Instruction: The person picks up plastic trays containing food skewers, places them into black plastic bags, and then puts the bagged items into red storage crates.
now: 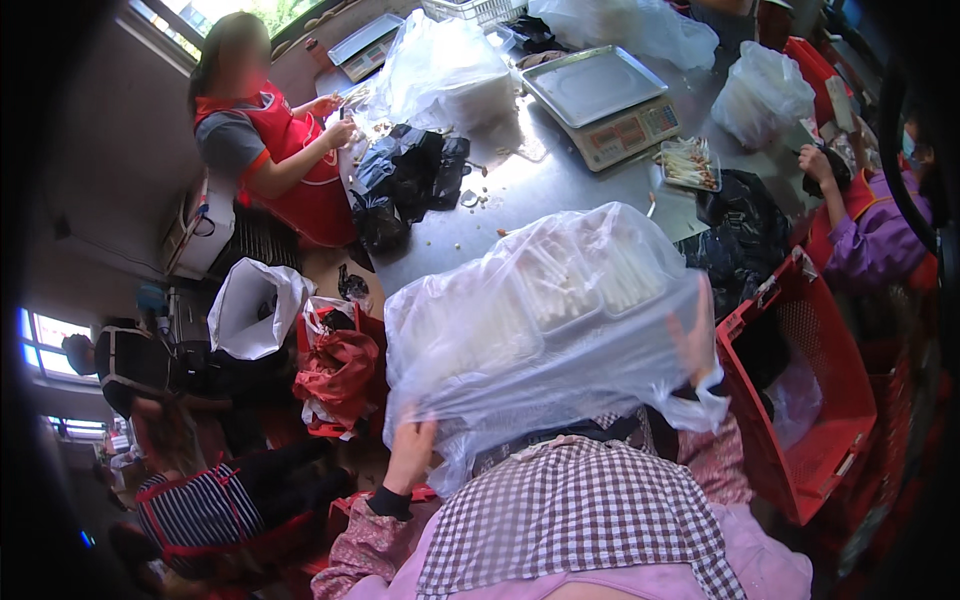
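Note:
A large clear plastic bag (480, 382) lies before me over the near edge of the metal table, with several trays of pale, thin-stemmed mushrooms (559, 289) side by side inside. At the bag's lower left corner is my left hand (412, 450), its fingers partly hidden at the film. My right hand (694, 330) is at the bag's right side, blurred and seen through the plastic; whether its fingers grip the film is unclear. Beyond the bag, another tray of mushrooms with brown ends (688, 165) sits beside a weighing scale (626, 135).
Black plastic bags (412, 176) lie on the metal table (495, 202), near a stack in white plastic (450, 75). A red crate (817, 375) stands at my right, a red basket (313, 427) at my left. Co-workers are at the far left (277, 157) and right (874, 217).

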Motion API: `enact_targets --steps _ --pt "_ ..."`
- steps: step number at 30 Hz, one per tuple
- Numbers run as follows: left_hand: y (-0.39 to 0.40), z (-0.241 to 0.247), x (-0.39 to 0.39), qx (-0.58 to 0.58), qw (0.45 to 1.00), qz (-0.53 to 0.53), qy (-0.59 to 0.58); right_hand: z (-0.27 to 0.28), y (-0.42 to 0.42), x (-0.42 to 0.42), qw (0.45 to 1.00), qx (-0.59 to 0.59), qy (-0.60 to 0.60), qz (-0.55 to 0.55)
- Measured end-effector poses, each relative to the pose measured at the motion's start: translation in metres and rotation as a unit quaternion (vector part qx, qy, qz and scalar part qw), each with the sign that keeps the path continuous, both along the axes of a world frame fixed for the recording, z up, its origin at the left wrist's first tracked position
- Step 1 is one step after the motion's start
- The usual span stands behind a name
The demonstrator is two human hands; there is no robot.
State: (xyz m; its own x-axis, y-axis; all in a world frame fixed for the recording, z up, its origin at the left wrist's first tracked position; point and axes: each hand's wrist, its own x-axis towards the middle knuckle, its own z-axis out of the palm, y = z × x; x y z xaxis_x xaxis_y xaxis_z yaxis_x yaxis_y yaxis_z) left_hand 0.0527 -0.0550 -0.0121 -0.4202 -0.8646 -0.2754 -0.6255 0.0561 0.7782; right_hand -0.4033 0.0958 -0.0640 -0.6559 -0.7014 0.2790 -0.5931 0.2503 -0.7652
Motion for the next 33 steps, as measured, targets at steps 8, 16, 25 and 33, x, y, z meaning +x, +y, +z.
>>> enact_targets --steps 8,16,25,33 --pt "-0.11 -0.025 -0.042 -0.149 0.987 0.036 -0.038 -0.025 -0.138 -0.092 0.937 0.295 -0.074 0.173" --pt "-0.104 0.029 -0.04 -0.115 0.983 -0.131 -0.062 0.07 -0.024 0.038 0.942 -0.019 0.276 0.188" --pt "-0.043 0.06 -0.038 -0.165 0.971 -0.146 -0.096 0.106 0.021 0.001 0.933 0.107 -0.27 0.214" --pt "-0.125 -0.008 -0.053 -0.233 0.967 -0.105 -0.001 0.004 -0.095 -0.068 0.955 0.082 -0.198 0.205"
